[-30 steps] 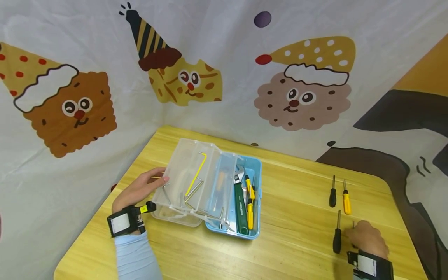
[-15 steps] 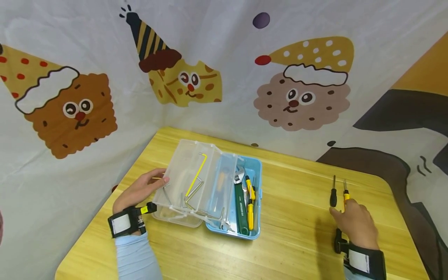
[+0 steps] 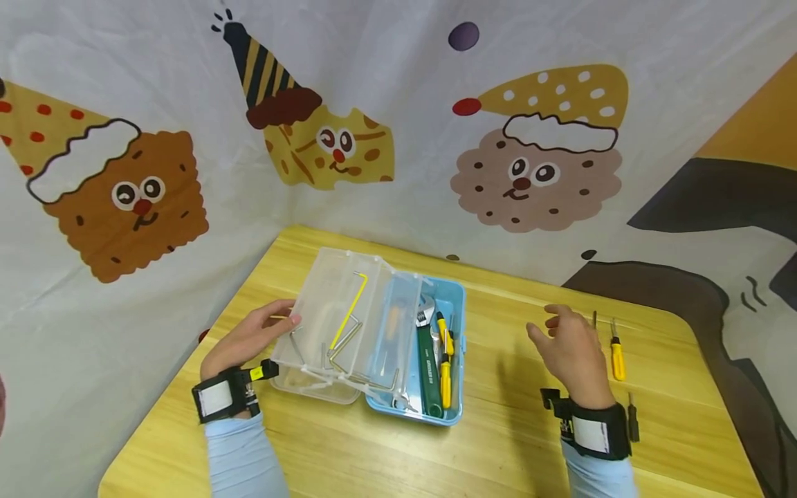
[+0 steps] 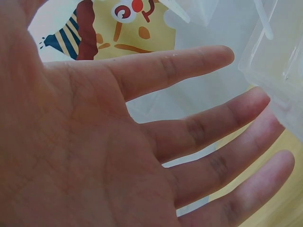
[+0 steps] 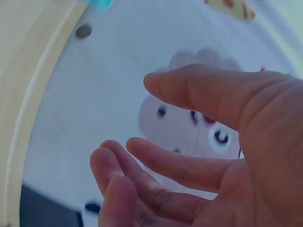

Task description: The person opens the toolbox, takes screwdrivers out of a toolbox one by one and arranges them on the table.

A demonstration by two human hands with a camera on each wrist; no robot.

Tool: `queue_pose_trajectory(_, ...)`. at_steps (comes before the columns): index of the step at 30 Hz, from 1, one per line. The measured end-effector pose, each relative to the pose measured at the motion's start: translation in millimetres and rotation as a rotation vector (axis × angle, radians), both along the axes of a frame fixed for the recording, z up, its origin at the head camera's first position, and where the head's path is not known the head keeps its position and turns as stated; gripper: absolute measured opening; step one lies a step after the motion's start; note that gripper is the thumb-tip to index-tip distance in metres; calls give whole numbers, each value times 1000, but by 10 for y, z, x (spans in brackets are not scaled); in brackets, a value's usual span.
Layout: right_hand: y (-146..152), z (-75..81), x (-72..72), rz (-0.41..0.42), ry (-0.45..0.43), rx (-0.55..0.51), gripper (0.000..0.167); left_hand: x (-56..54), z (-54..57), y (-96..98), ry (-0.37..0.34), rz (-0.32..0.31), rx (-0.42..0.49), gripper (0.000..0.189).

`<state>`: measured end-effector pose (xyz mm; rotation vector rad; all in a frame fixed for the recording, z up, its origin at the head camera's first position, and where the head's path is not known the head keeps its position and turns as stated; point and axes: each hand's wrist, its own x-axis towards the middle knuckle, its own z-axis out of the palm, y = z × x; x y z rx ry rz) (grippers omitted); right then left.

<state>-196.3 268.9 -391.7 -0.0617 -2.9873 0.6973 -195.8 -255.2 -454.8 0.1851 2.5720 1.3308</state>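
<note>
Against the left side of the clear plastic trays (image 3: 317, 290) lie the fingertips of my left hand (image 3: 249, 337), its fingers fairly straight and spread in the left wrist view. The trays fold out from a blue toolbox (image 3: 463, 387). They hold a yellow hex key (image 3: 350, 310) and several metal ones. In the toolbox are an adjustable wrench (image 3: 428, 370) with a green handle and yellow-and-black screwdrivers (image 3: 445, 384). My right hand (image 3: 574, 356) hovers above the table between toolbox and loose screwdrivers. In the right wrist view its thumb and loosely bent fingers are apart, holding nothing.
A yellow-handled screwdriver (image 3: 617, 360) and a small dark one (image 3: 633, 420) lie on the right of the wooden table (image 3: 498, 443). Of another, only the tip (image 3: 594, 319) shows beside my hand. A cartoon-printed cloth (image 3: 423, 207) hangs behind the table.
My right hand has risen from the lower right, passed over the loose screwdrivers and swung left towards the toolbox. The small dark screwdriver is now uncovered. My left hand has stayed still.
</note>
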Motion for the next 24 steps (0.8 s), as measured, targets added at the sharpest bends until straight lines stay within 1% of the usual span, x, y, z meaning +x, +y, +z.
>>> queue_pose_trajectory(2,-149,20,-31,25,4,-9,56,-1,-6,2,0,-1,4,65)
queue_pose_trajectory(4,-297,37,-53,52,-12,-7,55,-2,-9,5,0,-1,7,65)
queue_pose_trajectory(6,-443,42,-61,84,-25,20,53,-3,-9,6,2,0,9,65)
queue_pose_trajectory(11,-798,40,-38,178,-94,149,46,-11,2,5,7,-8,5,65)
queue_pose_trajectory(12,-872,33,-32,202,-112,179,42,-11,5,2,7,-8,2,65)
queue_pose_trajectory(16,-1159,-44,-22,310,-151,314,27,-8,16,-10,10,-2,-1,65)
queue_pose_trajectory(17,-1218,-77,-20,334,-154,349,26,-8,16,-11,11,-1,0,65)
queue_pose_trajectory(18,-1268,-117,-15,357,-151,388,25,-9,17,-10,13,-4,0,65)
queue_pose_trajectory(20,-1352,-213,-4,403,-116,474,22,-10,14,-5,12,-5,3,65)
queue_pose_trajectory(21,-1386,-265,3,424,-81,520,19,-10,11,-2,12,-6,4,65)
queue_pose_trajectory(24,-1469,-401,26,456,75,657,11,-9,1,6,11,-4,7,64)
